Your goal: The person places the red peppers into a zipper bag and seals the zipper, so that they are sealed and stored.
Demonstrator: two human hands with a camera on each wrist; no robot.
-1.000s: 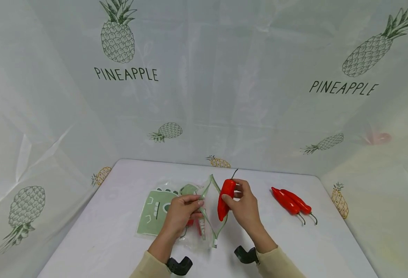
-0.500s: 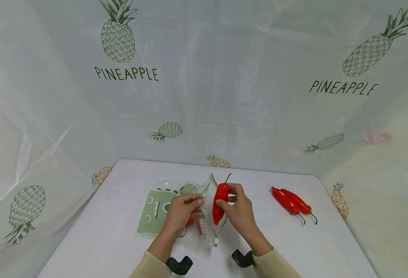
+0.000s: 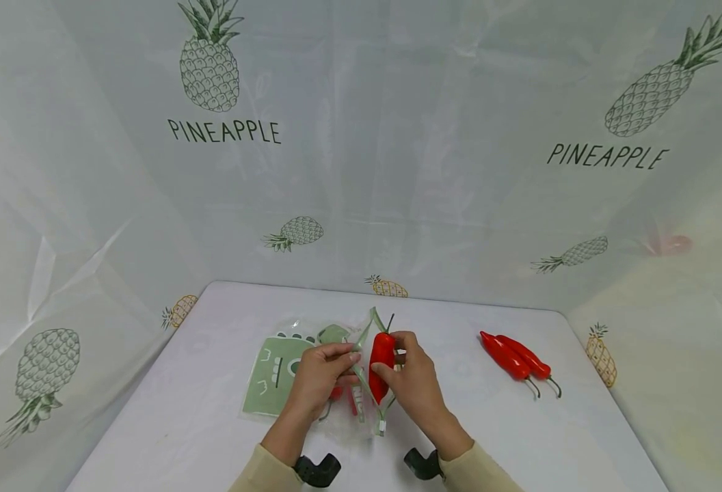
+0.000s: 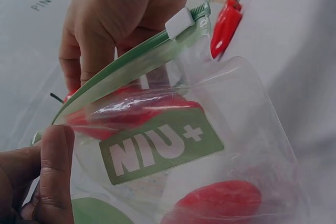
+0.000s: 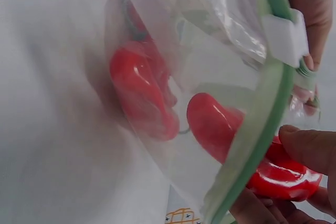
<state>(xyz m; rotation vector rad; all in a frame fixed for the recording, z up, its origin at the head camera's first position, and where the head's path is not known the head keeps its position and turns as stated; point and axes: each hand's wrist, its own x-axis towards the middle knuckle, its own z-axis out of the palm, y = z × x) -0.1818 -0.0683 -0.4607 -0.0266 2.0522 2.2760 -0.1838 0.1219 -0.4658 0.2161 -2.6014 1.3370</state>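
Observation:
A clear zip bag (image 3: 273, 383) with a green cartoon print lies to the left of centre, its green-edged mouth spread open. My left hand (image 3: 318, 376) pinches the near side of that mouth. A red chili pepper (image 3: 381, 362) is gripped between the thumb and fingers of my right hand (image 3: 415, 383). In the right wrist view the pepper's rounded end is inside the bag, while the part in my fingers stays outside the green zip rim (image 5: 257, 140). More red peppers (image 5: 139, 85) show through the plastic. A white slider (image 4: 179, 23) sits at one end of the zip.
Two red chili peppers (image 3: 515, 355) lie side by side on the white table (image 3: 170, 437), right of my right hand. A pale curtain (image 3: 398, 171) printed with pineapples hangs behind and around the table. Black camera mounts (image 3: 318, 471) sit at both wrists.
My right hand has moved left and slightly toward me with the chili pepper, bringing it into the bag's mouth. My left hand keeps its place on the bag.

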